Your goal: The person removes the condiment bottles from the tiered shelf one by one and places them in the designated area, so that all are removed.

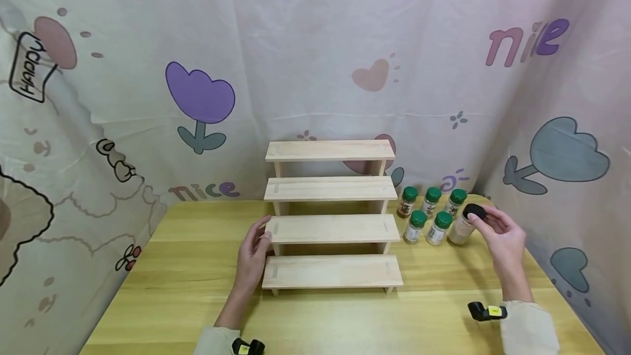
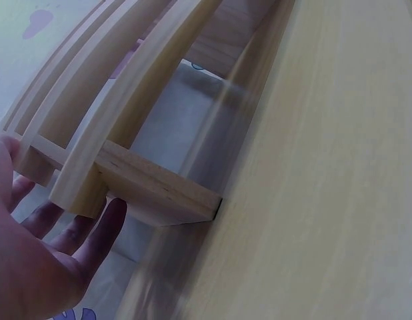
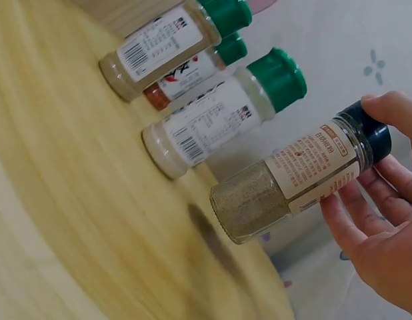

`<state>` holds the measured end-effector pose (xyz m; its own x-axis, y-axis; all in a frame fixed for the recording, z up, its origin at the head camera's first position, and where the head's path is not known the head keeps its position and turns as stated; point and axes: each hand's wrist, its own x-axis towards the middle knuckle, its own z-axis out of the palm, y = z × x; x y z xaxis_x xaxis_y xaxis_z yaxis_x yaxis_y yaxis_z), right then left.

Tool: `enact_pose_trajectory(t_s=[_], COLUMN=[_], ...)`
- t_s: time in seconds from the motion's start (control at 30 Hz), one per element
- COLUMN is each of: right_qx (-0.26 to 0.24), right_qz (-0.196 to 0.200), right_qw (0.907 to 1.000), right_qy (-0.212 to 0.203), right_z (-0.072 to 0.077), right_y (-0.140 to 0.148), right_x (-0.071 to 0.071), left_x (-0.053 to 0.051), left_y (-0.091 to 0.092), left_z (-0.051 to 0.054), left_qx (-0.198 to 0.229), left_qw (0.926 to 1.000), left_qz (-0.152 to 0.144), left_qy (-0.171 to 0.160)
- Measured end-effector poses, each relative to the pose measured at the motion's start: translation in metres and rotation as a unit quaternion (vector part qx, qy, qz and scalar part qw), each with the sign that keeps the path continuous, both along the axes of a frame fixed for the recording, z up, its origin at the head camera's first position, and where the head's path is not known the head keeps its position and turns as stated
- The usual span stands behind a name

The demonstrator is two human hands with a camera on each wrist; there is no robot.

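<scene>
My right hand (image 1: 505, 240) pinches a spice jar (image 3: 286, 183) by its black cap, with the other fingers spread beside the label. Grey-brown powder fills its lower part, and its base seems slightly off the table. Close to its left stand several green-capped spice jars (image 1: 438, 228) with white labels, in two short rows. A four-step wooden display rack (image 1: 332, 229) occupies the middle. At its left end, my left hand (image 1: 252, 256) touches the board ends; the left wrist view shows its fingers (image 2: 103, 230) spread and fairly straight against them.
The wooden table (image 1: 197, 278) extends around the rack and jars. Behind and at both sides hangs a pale printed cloth (image 1: 296, 70), close to the rack's back and to the right-hand jars. A small black device (image 1: 487, 311) is on each wrist.
</scene>
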<state>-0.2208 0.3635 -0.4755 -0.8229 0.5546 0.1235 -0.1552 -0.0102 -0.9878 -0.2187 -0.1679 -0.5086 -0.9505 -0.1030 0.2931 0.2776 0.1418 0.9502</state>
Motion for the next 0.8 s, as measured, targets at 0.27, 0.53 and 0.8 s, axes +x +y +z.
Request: enact_pose_trajectory(t_s=[0.27, 0.53, 0.8], right_qx=[0.008, 0.024, 0.044], right_qz=[0.015, 0.065, 0.050], right_qw=[0.9996, 0.9976, 0.9977], right_qy=[-0.023, 0.000, 0.010], right_z=[-0.010, -0.011, 0.008], right_y=[0.000, 0.011, 0.021], right_x=[-0.004, 0.005, 0.018], left_x=[0.004, 0.002, -0.001], left_y=[-0.003, 0.004, 0.001], left_z=[-0.002, -0.001, 0.006], left_qx=[-0.001, 0.006, -0.014], left_qw=[1.0000, 0.9999, 0.9981], left_qz=[0.008, -0.002, -0.049], left_qy=[-0.002, 0.011, -0.034])
